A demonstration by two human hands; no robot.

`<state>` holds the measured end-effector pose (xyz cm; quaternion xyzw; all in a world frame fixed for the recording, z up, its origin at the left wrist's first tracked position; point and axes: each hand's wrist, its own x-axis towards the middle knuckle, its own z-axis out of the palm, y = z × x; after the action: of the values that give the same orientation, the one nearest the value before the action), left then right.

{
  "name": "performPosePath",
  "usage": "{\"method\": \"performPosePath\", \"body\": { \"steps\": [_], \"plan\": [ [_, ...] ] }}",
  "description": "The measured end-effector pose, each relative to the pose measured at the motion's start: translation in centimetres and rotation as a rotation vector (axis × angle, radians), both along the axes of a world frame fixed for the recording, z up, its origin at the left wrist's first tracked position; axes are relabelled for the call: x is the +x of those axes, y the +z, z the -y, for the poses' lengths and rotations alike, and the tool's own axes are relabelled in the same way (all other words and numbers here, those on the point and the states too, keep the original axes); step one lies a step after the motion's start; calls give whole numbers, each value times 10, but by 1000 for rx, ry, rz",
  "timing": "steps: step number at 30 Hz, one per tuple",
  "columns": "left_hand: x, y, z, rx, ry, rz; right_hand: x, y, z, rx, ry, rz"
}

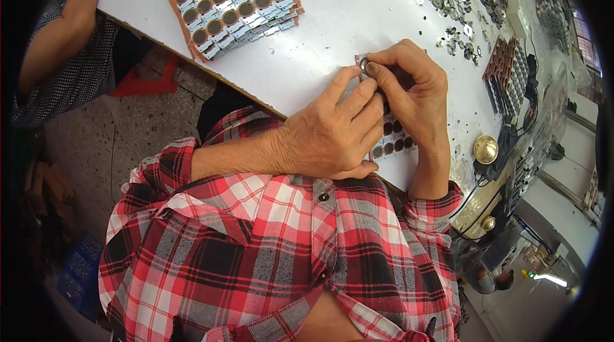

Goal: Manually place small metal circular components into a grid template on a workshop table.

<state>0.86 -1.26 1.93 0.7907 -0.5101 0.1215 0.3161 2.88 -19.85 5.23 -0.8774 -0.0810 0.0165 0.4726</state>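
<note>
A panel [398, 139] with rows of dark round pieces on a light base lies under my hands near the table edge. My left hand [336, 126] lies over it, fingers stretched toward its far corner and thumb near the table edge. My right hand [419, 89] pinches a small round metal-rimmed disc [364, 65] between thumb and index finger at that far corner. The left index fingertip is close beside the disc. Much of the panel is hidden beneath the hands.
A stack of similar panels [230, 0] sits at the far left of the white table [320, 29]. Loose metal discs [457, 3] are scattered at the far right, near another stack of panels [506, 77]. A brass-coloured dome [485, 149] stands at right. Another person's arm [70, 29] is at left.
</note>
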Motion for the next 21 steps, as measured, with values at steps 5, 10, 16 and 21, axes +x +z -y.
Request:
{"method": "performPosePath", "body": {
  "steps": [5,10,16,21],
  "plan": [
    [2,4,-3,-7,-29,-12,3,7,4,-30,84,-17],
    [5,6,-6,7,-33,-50,5,3,25,75,-294,75],
    [6,6,-5,7,-31,-79,13,-11,77,-250,-409,241],
    [6,6,-5,-13,-24,-87,18,-13,74,-379,-380,303]
  ]
}}
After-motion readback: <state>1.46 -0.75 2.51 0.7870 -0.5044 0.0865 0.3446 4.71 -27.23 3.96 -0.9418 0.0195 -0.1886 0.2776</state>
